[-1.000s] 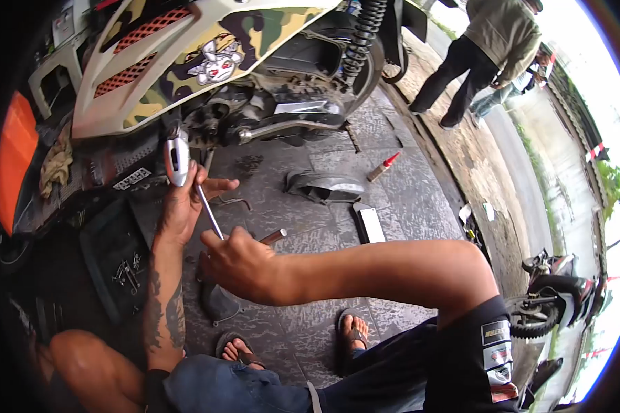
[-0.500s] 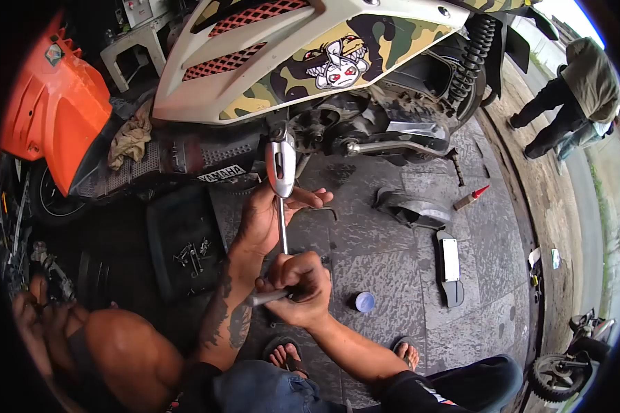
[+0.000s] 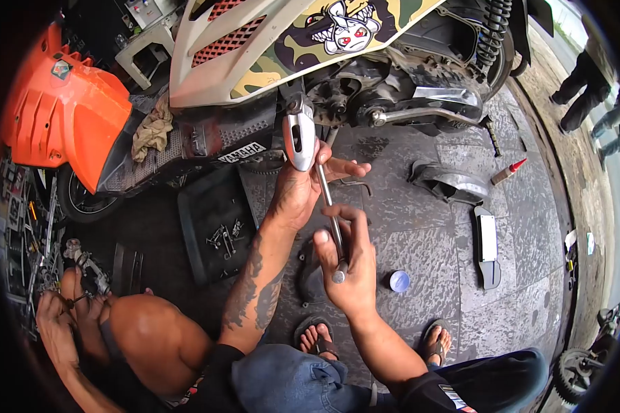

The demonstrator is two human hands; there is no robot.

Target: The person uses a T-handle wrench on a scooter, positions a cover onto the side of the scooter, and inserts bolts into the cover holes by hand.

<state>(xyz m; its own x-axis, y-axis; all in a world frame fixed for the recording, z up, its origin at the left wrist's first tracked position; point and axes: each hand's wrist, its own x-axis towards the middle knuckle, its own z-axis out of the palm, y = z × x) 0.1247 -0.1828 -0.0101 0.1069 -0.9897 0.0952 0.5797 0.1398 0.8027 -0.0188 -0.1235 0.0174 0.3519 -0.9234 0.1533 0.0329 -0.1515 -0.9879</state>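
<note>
A long metal T-handle wrench [image 3: 329, 203] runs down from a silver folding footrest [image 3: 299, 141] on the scooter. My left hand [image 3: 299, 189] is at the wrench's upper end, thumb against the shaft beside the footrest. Its other fingers stretch out to the right behind the shaft. Lower down, my right hand [image 3: 354, 268] curls loosely round the wrench, with the shaft lying between thumb and fingers. One rounded metal end of the tool points toward me at the palm. The footrest hides where the wrench's far tip sits.
The scooter [image 3: 255, 69] fills the top. A black tray [image 3: 196, 241] with loose bolts lies left, a blue-lidded round tin [image 3: 399, 281] right. Farther right are a dark cover [image 3: 451, 182], a red-tipped tube [image 3: 509, 171] and a black-and-white part [image 3: 487, 241]. Another person's hand [image 3: 56, 330] is lower left.
The view has shifted, so the scene sits farther right. My right hand has loosened from a tight fist round the handle, and the handle's end has turned toward me. My left hand's thumb now shows against the shaft.
</note>
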